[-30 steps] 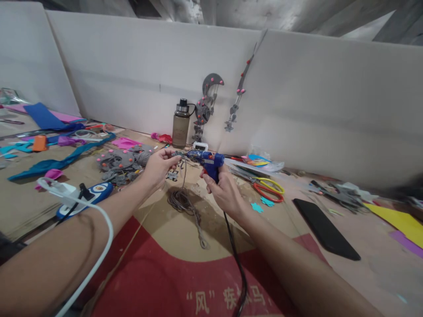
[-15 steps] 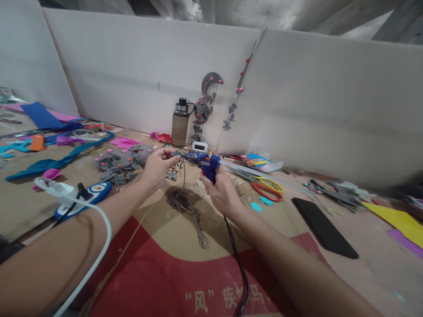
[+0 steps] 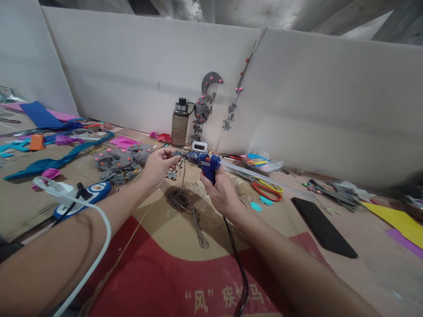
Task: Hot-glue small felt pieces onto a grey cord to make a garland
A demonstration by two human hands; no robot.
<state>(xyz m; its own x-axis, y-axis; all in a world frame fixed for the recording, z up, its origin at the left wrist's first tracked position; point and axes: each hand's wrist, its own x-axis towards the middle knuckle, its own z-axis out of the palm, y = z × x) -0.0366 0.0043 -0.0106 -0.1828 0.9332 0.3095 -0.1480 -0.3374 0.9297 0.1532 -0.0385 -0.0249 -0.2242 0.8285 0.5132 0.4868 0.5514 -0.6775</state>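
My left hand (image 3: 160,163) pinches a small greyish piece (image 3: 177,154) between thumb and fingertips, its exact shape too fine to make out, right at the nozzle end of the glossy blue plastic glue gun (image 3: 209,164). My right hand (image 3: 222,189) is curled round the gun's grip, and a long, translucent, rod-like glue stick (image 3: 247,169) juts from its back. A strand climbs towards my left fingertips from the loosely coiled, thin brown cord (image 3: 180,199) below, which lies on smooth red-and-tan cardboard (image 3: 158,268) over the worktop (image 3: 373,281). Beside my left wrist sits a matte heap of grey felt-like cut-outs (image 3: 114,160) dotted with round pink and orange balls; right of my right hand lie flat turquoise flower shapes (image 3: 255,206) and scissors with looped red and yellow handles (image 3: 269,190)
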